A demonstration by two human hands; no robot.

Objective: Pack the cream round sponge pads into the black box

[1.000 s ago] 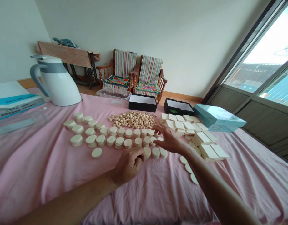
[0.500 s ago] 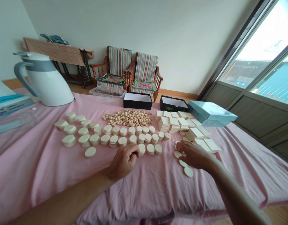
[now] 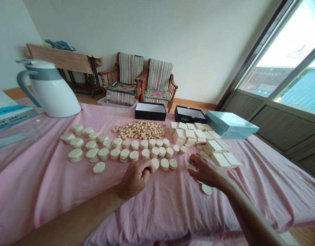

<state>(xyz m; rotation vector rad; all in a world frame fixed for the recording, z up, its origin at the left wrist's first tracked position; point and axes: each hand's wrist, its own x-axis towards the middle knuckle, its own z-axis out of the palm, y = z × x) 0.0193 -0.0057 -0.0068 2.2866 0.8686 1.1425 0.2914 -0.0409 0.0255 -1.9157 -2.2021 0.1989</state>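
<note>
My left hand is curled in a fist on the cloth, close against a short stack of round pale wooden discs. Nothing shows between its fingers, though its palm is turned from view. My right hand reaches in from the right with bent fingers around a wooden disc, which they partly cover. Below that hand, a loose disc lies flat. Two more short disc stacks stand between my hands. Further rows of disc stacks stretch to the left.
A heap of small wooden pieces lies behind the discs. Square wooden tiles are stacked at right. Behind are black boxes, a clear plastic tray and a light-blue box. A white jug stands at left on the pink cloth.
My right hand has shifted slightly left and towards me, covering more of the loose discs. My left fist has stayed in place.
</note>
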